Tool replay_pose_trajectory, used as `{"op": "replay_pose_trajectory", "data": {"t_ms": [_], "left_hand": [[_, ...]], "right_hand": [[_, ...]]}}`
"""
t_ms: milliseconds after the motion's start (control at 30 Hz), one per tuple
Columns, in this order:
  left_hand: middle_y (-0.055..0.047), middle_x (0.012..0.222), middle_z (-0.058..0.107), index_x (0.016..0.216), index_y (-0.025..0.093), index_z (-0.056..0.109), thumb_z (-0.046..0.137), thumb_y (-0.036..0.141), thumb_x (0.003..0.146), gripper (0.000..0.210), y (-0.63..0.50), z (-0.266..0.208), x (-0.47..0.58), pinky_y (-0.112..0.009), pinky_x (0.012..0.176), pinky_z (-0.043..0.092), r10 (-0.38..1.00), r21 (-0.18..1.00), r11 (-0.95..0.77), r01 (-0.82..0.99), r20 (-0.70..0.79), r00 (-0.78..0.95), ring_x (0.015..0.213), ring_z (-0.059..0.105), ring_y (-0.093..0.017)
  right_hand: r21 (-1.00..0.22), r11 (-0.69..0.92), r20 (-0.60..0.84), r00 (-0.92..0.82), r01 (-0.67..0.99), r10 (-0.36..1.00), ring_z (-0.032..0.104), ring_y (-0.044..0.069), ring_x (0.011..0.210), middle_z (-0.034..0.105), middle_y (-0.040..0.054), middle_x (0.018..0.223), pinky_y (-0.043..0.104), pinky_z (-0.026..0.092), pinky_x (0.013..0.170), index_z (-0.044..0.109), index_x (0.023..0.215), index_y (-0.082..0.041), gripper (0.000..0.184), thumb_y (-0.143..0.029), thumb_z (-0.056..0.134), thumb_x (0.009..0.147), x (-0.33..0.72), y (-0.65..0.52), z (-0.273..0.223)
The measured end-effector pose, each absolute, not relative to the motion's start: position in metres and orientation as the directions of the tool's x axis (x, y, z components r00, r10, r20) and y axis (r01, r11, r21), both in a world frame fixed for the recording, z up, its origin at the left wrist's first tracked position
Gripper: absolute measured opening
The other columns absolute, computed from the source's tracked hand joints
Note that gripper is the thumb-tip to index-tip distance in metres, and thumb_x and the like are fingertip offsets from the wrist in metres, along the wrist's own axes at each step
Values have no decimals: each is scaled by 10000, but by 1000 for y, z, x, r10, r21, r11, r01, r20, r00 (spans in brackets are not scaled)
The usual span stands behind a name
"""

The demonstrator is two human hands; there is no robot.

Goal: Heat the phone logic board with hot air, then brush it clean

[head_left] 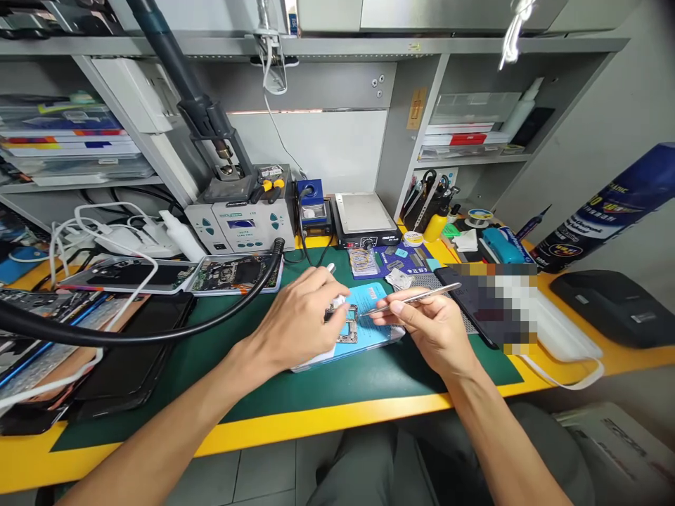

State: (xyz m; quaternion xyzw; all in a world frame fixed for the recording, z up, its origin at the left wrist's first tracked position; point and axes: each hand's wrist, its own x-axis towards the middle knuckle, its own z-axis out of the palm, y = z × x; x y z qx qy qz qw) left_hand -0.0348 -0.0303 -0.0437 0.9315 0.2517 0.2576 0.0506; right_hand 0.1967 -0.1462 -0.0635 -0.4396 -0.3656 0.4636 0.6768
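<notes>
My right hand (pixel 435 327) grips slim metal tweezers (pixel 422 296) in a pinch. Their tip points left, at the edge of a small phone circuit board (pixel 346 330). That board lies on a light-blue flat pad or box (pixel 372 292), which rests on the green mat (pixel 363 383). My left hand (pixel 303 316) is closed over the left side of the board, its fingers curled. A whitish pen-like tip (pixel 331 268) shows just behind its knuckles; most of what it holds is hidden. The board's left part is covered by these fingers.
A black hose (pixel 211 330) arcs across the left of the mat from the hot-air station (pixel 240 221). Phone parts (pixel 131 351) lie stacked at left. A hot plate (pixel 366 218) stands behind. At right are a dark phone (pixel 467 302) and a blue spray can (pixel 606 207).
</notes>
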Motion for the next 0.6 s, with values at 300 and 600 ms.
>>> {"op": "replay_pose_trajectory", "data": {"t_ms": [300, 600], "left_hand": [[-3, 986, 764, 1025, 172, 732, 766, 213, 1120, 109, -47, -50, -24, -340, 889, 677, 234, 103, -969, 225, 685, 690, 900, 727, -153], [10, 938, 743, 981, 161, 725, 780, 177, 1115, 146, -37, -48, -33, -283, 809, 644, 171, 37, -978, 204, 697, 697, 872, 713, -139]], "right_hand": [[-926, 164, 63, 290, -340, 955, 953, 280, 736, 962, 85, 890, 366, 811, 789, 995, 882, -254, 361, -497, 1210, 723, 194, -146, -59], [-915, 171, 23, 377, -365, 926, 941, 280, 734, 953, 69, 873, 383, 820, 773, 986, 870, -254, 388, -491, 1223, 673, 195, -145, -61]]}}
